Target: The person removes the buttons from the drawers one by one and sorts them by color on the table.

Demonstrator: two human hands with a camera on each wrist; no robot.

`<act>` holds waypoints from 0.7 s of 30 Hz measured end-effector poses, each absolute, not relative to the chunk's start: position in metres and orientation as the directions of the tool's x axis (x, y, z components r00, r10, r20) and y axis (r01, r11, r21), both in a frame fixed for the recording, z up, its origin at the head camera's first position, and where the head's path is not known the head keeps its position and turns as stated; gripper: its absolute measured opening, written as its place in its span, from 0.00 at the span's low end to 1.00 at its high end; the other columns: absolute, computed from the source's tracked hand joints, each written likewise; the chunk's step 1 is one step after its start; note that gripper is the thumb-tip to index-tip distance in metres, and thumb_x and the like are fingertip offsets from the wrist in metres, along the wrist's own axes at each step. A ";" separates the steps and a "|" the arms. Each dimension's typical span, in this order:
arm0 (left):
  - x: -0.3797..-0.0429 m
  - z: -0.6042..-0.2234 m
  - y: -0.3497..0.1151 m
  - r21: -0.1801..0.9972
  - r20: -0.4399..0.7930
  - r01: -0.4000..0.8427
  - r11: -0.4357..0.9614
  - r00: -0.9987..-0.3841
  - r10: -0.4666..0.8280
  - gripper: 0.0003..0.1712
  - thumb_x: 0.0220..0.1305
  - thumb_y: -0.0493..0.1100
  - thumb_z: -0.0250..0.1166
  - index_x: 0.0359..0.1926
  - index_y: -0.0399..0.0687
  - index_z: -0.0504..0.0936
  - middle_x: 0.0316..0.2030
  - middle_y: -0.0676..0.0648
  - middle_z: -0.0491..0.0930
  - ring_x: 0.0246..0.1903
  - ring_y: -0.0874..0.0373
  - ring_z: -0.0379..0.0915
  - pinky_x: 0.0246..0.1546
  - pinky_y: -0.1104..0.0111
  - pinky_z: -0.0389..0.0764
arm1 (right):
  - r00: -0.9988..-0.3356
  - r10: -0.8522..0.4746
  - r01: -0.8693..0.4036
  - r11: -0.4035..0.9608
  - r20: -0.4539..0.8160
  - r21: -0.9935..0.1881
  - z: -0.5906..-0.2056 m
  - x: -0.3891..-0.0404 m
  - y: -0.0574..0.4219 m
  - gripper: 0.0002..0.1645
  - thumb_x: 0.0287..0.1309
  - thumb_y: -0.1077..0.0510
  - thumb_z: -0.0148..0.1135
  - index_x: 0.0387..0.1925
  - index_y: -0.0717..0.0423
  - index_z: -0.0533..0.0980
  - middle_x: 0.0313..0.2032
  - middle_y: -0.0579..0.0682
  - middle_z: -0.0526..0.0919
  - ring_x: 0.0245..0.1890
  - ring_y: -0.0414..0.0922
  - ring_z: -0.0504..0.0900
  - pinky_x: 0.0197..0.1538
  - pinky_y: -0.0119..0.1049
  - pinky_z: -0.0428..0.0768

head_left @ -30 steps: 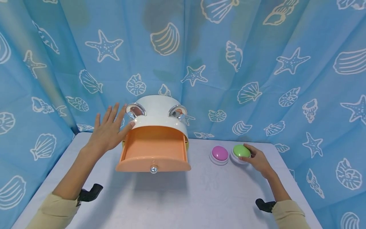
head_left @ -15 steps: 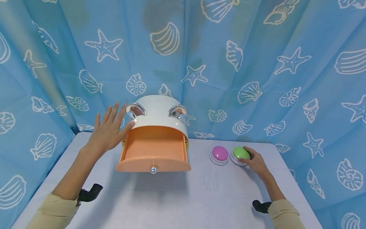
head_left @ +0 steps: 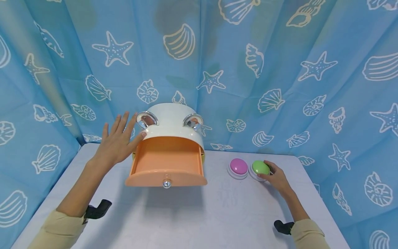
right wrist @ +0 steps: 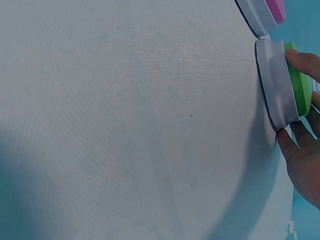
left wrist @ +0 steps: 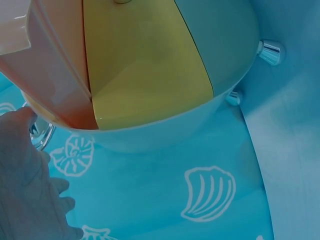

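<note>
My left hand (head_left: 116, 145) is spread with its fingers straight at the left side of a small white drawer cabinet (head_left: 172, 119). Its thumb lies against the cabinet's front, near a chrome ear-shaped handle (head_left: 147, 119). The orange top drawer (head_left: 169, 160) is pulled out, and nothing shows inside it. At the right, my right hand (head_left: 278, 178) holds a green push button (head_left: 260, 167) with a white base. In the right wrist view, the thumb is on the green dome (right wrist: 301, 92) and fingers reach around the base. A pink push button (head_left: 238, 166) stands right beside it.
The left wrist view shows a yellow panel (left wrist: 145, 65) below the orange drawer, and small chrome feet (left wrist: 271, 52). A white cloth covers the table (head_left: 199, 221). Blue curtains (head_left: 230, 45) with shell prints hang behind and at both sides.
My right hand has shifted the green push button slightly left and toward me, closer to the pink one. The left hand, cabinet and drawer have stayed put.
</note>
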State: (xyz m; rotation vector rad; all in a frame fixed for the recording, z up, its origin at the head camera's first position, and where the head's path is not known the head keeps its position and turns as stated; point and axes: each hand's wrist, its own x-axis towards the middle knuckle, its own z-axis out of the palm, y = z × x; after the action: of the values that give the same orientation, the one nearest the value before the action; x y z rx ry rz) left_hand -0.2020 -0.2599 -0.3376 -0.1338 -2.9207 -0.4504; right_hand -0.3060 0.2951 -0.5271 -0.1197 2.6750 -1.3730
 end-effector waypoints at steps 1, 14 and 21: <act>-0.202 -0.338 -0.260 0.290 0.193 0.116 0.950 -0.979 0.061 0.48 0.74 0.70 0.40 0.80 0.46 0.39 0.77 0.33 0.34 0.74 0.32 0.26 0.65 0.34 0.23 | -0.988 -0.131 -0.012 0.585 -0.080 -0.811 -0.527 -0.306 0.295 0.50 0.61 0.53 0.70 0.74 0.67 0.54 0.73 0.71 0.55 0.72 0.69 0.54 0.69 0.60 0.59; -0.202 -0.338 -0.261 0.281 0.196 0.120 0.952 -0.978 0.066 0.48 0.74 0.69 0.40 0.80 0.44 0.39 0.77 0.32 0.35 0.74 0.32 0.27 0.65 0.34 0.24 | -0.989 -0.035 -0.132 0.628 0.142 -0.767 -0.501 -0.293 0.282 0.34 0.68 0.51 0.63 0.67 0.67 0.67 0.68 0.68 0.66 0.70 0.64 0.61 0.67 0.53 0.65; -0.203 -0.338 -0.262 0.281 0.196 0.119 0.952 -0.978 0.064 0.48 0.74 0.69 0.40 0.80 0.45 0.39 0.77 0.33 0.34 0.74 0.32 0.25 0.65 0.34 0.23 | -0.957 -0.059 -0.278 0.478 0.285 -0.833 -0.461 -0.267 0.244 0.25 0.66 0.59 0.65 0.60 0.69 0.73 0.58 0.64 0.78 0.60 0.59 0.75 0.54 0.20 0.73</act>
State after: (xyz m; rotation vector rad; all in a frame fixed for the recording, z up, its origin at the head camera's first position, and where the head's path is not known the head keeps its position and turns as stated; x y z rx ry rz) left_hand -0.2030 -0.2615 -0.3378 -0.1382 -2.9200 -0.4366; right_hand -0.2668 0.2443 -0.4608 -0.3339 2.8820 -1.6948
